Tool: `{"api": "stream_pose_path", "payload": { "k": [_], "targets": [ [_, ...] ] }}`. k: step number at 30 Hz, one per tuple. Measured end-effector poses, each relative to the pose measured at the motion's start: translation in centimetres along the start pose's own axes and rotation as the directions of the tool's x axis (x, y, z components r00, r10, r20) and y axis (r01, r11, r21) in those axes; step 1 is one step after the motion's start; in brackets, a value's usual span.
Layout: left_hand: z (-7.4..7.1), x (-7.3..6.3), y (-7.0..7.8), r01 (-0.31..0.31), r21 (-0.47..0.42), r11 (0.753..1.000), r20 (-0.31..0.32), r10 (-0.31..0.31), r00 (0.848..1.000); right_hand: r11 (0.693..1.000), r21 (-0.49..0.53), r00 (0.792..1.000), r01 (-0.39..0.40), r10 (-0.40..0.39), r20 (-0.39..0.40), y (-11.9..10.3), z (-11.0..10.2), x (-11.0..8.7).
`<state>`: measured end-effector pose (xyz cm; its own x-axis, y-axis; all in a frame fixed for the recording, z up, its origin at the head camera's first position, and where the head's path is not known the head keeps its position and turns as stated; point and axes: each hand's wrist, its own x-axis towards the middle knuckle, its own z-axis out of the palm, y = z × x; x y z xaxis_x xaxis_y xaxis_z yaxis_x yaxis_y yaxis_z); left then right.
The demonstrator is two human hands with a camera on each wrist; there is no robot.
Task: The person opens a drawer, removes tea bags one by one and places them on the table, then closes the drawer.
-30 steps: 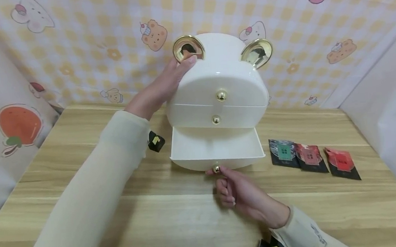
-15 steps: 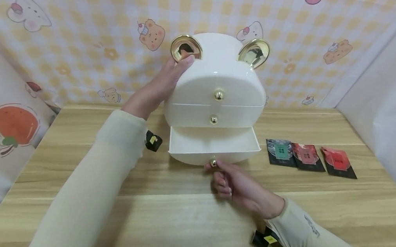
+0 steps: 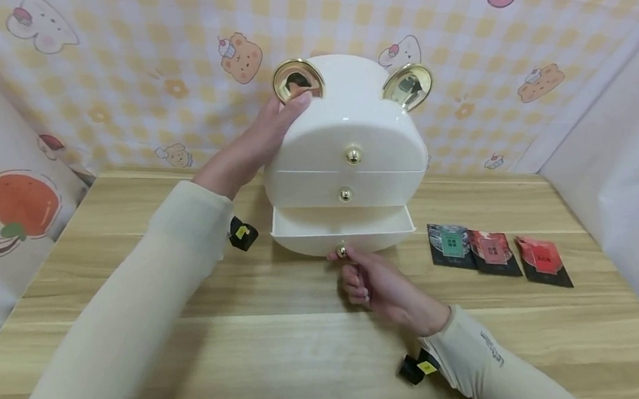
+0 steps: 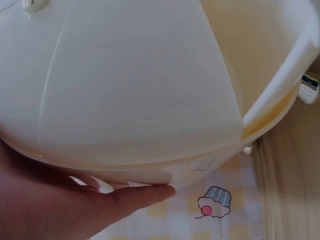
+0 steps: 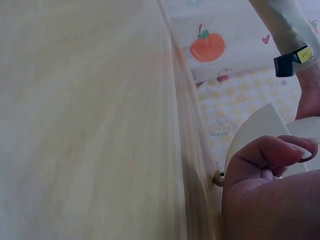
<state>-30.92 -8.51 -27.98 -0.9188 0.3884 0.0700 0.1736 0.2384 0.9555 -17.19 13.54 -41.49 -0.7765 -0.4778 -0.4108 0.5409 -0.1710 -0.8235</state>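
Observation:
A glossy white storage box (image 3: 342, 128) with rounded top and gold ears stands upright on the table. My left hand (image 3: 268, 131) rests against its left side, thumb beside the left gold ear (image 3: 299, 81); in the left wrist view that hand (image 4: 95, 205) lies along the box's wall with a straight finger. The bottom drawer (image 3: 344, 221) is partly out, and the part of its inside that shows is bare. Thumb and index finger of my right hand (image 3: 387, 288) pinch its gold knob (image 3: 342, 251), the other fingers curled. The upper two drawers are flush with the front.
Dark packets with a green label (image 3: 451, 246), a pink label (image 3: 494, 251) and a red label (image 3: 544, 260) lie on the wooden table (image 3: 288, 367) right of the box. A checked, cartoon-printed cloth (image 3: 180, 47) hangs right behind. Black devices sit at both wrists.
The bottom drawer has slid further into the box, my right hand moving inward with its knob. The left hand keeps its place on the box. The head view has shifted slightly.

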Motion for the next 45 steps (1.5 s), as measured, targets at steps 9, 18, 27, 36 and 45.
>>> {"api": "stream_pose_path", "payload": {
  "k": [9,18,27,36,45],
  "targets": [
    [0.0,-0.3,0.0,-0.021,-0.019,1.000,-0.012,0.021,1.000,1.000,-0.010,1.000,0.019,-0.019,-0.002,-0.5,-0.6,0.9],
    [0.0,-0.2,-0.1,-0.024,-0.012,1.000,-0.011,0.024,1.000,0.999,-0.045,1.000,0.025,-0.026,-0.011,-0.8,-1.1,1.5],
    [0.1,0.0,-0.2,-0.024,-0.010,1.000,-0.007,0.024,1.000,0.996,-0.086,0.999,0.031,-0.033,-0.020,-1.1,-1.5,1.7],
    [-0.1,0.1,-0.2,-0.003,0.034,0.999,-0.009,0.003,1.000,0.990,-0.135,0.998,0.043,-0.048,-0.035,-1.2,-1.6,1.9],
    [-0.1,0.2,0.0,-0.012,0.057,0.998,0.008,0.012,1.000,0.986,-0.163,0.999,0.044,-0.045,0.000,-1.6,-2.1,1.8]
  ]
}}
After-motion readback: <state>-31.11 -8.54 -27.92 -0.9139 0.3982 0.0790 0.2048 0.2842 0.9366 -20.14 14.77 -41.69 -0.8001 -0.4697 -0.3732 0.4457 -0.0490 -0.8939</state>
